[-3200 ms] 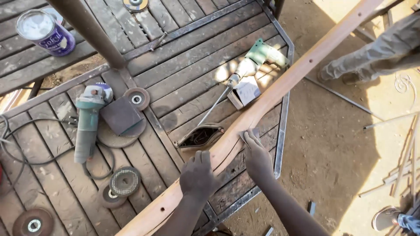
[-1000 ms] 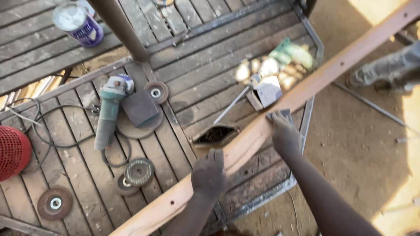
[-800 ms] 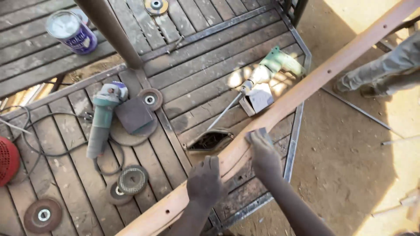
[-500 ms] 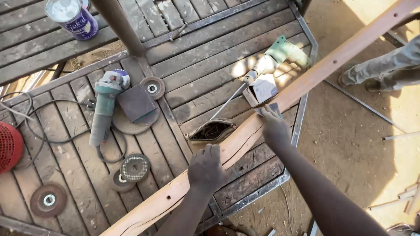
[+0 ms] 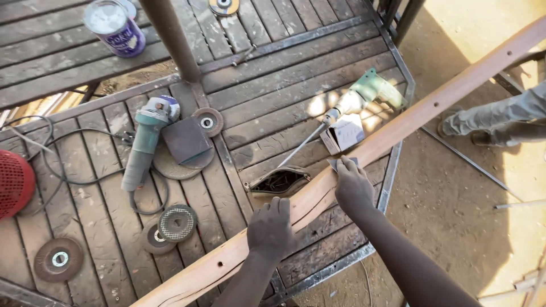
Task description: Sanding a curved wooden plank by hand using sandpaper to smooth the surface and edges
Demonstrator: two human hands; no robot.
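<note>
Long wooden beam (image 5: 398,128) – reddish-tan, planed, small holes along face, dark grain streak near left hand (image 5: 271,227); runs diagonally under both palms. Grey sandpaper piece (image 5: 340,163) – flat on beam, under right hand (image 5: 354,186) fingertips.

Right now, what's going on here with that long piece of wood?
A person is working a long wooden beam that lies slantwise across a slatted wooden platform. The left hand presses down on the beam, while the right hand holds a small piece of sandpaper flat against it. An angle grinder, loose grinding discs, a green drill and a can lie on the platform. Another person's legs show at the right.
</note>
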